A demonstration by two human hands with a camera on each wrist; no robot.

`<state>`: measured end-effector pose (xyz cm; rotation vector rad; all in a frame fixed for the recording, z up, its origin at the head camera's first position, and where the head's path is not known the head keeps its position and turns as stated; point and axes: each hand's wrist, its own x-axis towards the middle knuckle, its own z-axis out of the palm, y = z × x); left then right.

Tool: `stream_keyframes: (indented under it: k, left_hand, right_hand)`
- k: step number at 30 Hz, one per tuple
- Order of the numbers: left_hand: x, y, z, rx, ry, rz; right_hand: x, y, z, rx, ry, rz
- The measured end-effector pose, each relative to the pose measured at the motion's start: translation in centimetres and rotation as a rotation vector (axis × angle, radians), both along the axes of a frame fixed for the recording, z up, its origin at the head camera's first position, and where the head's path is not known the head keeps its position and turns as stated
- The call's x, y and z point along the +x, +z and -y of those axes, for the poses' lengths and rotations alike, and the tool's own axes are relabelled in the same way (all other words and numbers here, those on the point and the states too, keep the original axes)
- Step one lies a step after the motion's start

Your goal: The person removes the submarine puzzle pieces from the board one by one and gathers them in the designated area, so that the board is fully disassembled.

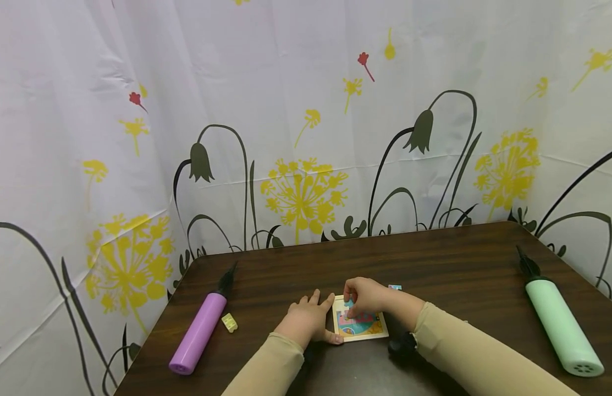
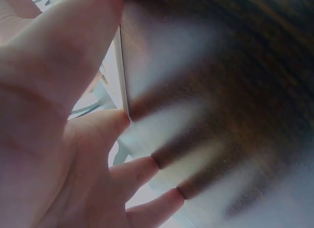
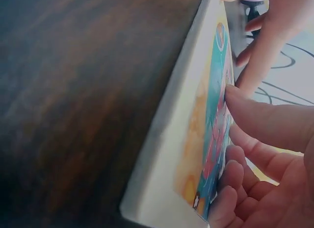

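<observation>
A small jigsaw puzzle (image 1: 361, 329) with a pale wooden frame (image 1: 367, 338) lies on the table, its picture blue, pink and orange. My left hand (image 1: 308, 320) spreads its fingers on the tabletop at the puzzle's left side, the thumb at the frame's lower left corner. In the left wrist view, the fingertips (image 2: 156, 162) of this hand rest on the glossy table. Over the upper part of the puzzle, my right hand (image 1: 367, 297) pinches a blue puzzle piece (image 1: 348, 303) between thumb and fingers. The right wrist view shows its thumb (image 3: 255, 113) against the picture.
A loose blue puzzle piece (image 1: 395, 287) lies beyond my right wrist. To the left are a yellow block-like piece (image 1: 229, 323) and a purple hand pump (image 1: 199, 333). A mint-green pump (image 1: 563, 324) lies at the right. A flowered curtain (image 1: 306, 110) hangs behind the table (image 1: 459, 264).
</observation>
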<state>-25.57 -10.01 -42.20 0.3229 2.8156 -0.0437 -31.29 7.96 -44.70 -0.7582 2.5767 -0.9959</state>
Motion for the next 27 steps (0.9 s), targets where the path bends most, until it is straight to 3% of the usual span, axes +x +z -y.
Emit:
stream_keyframes:
  k: [16, 27]
  left_hand:
    - [0.13, 0.05, 0.07, 0.008, -0.005, -0.008]
    - [0.10, 0.00, 0.04, 0.021, 0.003, 0.003]
  right_hand:
    - [0.25, 0.00, 0.12, 0.001, -0.072, -0.035]
    - [0.28, -0.27, -0.01, -0.011, -0.059, -0.037]
